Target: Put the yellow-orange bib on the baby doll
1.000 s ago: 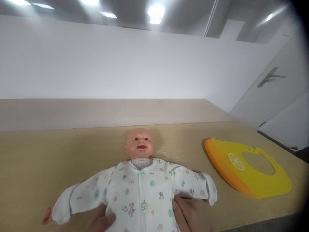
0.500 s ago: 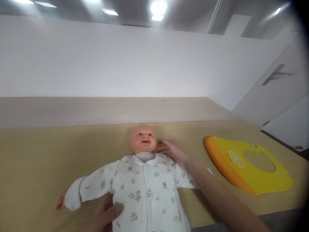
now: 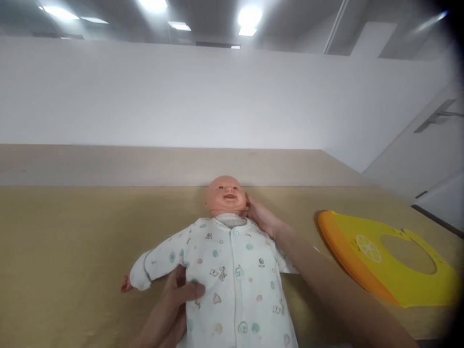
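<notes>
A bald baby doll [image 3: 253, 261] in a white printed button-front suit lies face up, its head [image 3: 225, 195] toward the table's far side. My left hand [image 3: 174, 302] grips the doll's side under its outstretched arm, the thumb on the front of the suit and the other fingers mostly hidden beneath. At the other side, my right hand [image 3: 263, 217] cups the head and neck, with its fingertips out of sight behind them. My right forearm crosses over the doll's other sleeve, hiding that hand.
To the right on the wooden table [image 3: 72, 241] lies a yellow bib [image 3: 393, 256] with an orange pocket edge and a citrus print. A low raised panel [image 3: 163, 164] runs along the table's back, before a white wall. A door handle [image 3: 437, 115] shows at far right.
The doll's head and upper body have shifted up in view, the head now overlapping the back panel. My right fingers have slid behind the head. My left hand came up with the doll's side.
</notes>
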Demonstrator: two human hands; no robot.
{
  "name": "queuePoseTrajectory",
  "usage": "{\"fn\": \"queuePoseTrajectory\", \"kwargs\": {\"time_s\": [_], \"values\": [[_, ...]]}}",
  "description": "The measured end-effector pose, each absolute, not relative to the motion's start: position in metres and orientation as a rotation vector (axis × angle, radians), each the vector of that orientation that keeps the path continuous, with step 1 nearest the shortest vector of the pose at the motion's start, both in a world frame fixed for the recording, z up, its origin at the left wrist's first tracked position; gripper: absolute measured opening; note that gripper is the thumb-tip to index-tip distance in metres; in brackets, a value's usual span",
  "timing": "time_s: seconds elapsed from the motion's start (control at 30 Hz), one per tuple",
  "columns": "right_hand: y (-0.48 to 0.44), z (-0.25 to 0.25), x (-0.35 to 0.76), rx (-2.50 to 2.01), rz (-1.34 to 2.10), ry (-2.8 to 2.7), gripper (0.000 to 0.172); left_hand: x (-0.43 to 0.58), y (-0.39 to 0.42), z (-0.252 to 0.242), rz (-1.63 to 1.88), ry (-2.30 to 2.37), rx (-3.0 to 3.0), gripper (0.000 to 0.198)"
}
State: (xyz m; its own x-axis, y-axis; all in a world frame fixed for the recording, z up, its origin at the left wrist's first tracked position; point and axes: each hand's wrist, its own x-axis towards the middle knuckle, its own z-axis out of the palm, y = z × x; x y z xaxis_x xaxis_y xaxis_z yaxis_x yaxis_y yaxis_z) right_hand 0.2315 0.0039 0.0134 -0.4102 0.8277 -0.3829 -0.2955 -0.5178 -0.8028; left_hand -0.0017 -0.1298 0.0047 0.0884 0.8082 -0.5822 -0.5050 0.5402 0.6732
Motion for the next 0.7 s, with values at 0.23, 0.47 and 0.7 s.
{"fn": "queuePoseTrajectory", "kwargs": {"time_s": [0.23, 0.47, 0.7], "values": [[0.028, 0.059, 0.228, -0.895, 1.914, -0.876, 0.068, 0.005, -0.103, 0.030, 1.115, 0.998, 0.500, 0.040], [0.066, 0.095, 0.232, -0.863, 1.793, -0.919, 0.058, 0.010, -0.064, 0.054, 1.188, 0.889, 0.628, 0.043], [0.105, 0.104, 0.231, -0.890, 1.758, -0.985, 0.063, 0.011, -0.016, 0.061, 1.214, 0.844, 0.797, 0.038]]}}
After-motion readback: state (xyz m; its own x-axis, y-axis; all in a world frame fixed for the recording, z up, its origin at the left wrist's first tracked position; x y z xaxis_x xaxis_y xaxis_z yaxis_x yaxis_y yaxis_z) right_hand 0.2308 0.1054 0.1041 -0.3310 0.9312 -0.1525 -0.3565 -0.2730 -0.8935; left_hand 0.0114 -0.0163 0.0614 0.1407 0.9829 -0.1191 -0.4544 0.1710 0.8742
